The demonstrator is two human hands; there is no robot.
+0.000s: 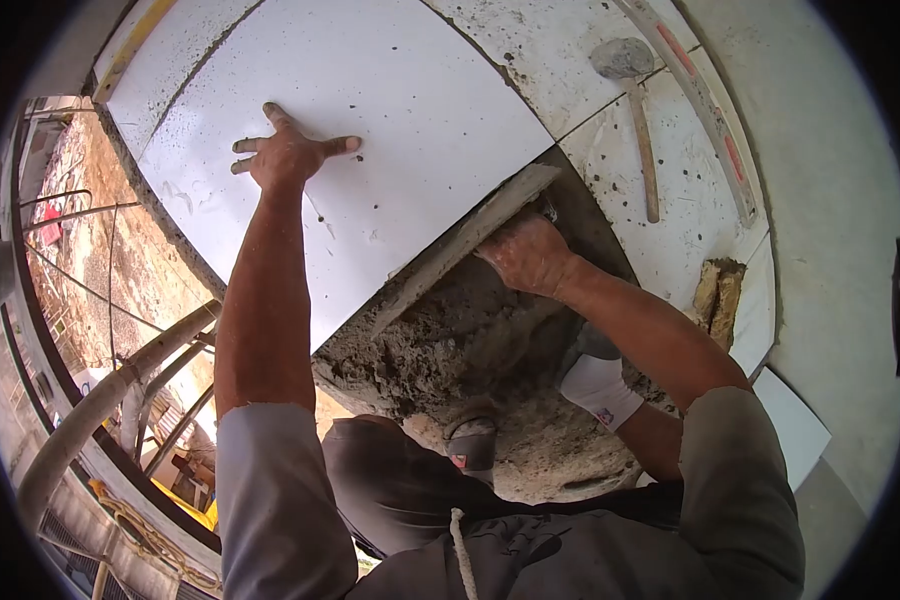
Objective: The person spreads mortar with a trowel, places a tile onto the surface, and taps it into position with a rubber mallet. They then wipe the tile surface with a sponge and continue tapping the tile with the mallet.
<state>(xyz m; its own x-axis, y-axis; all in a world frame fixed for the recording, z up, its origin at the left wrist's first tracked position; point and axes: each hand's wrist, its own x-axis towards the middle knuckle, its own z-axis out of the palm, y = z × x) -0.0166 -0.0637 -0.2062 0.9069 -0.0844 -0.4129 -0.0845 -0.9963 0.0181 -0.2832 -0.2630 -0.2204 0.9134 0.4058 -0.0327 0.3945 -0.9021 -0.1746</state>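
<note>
The 2 hands are held well apart; the left hand (288,155) is laid on the large white tile (410,110), its fingers spread, with nothing gripped; the right hand (532,255) is curled closed on a long grey bar (515,203), the part inside the grip being hidden by the fingers. The tile is placed at the upper middle of the view, its surface dotted with dark specks and a few pale smears; the bar is lined up along its near right edge, though whether the edge is touched all the way cannot be told. Below the bar, grey mortar (460,340) is exposed, rough and lumpy at the left; a white sock (602,392) is seen at its right side.

At the right, more tiles (602,150) are seen; a mallet (622,58) is laid on them, its handle pointed toward the person; a straightedge (705,105) with red marks is set just beyond it; a yellowish block (720,295) is placed near the right forearm. At the left, a pipe railing (80,428) is seen, with a rope (130,520) below and brown ground (90,280) beyond.
</note>
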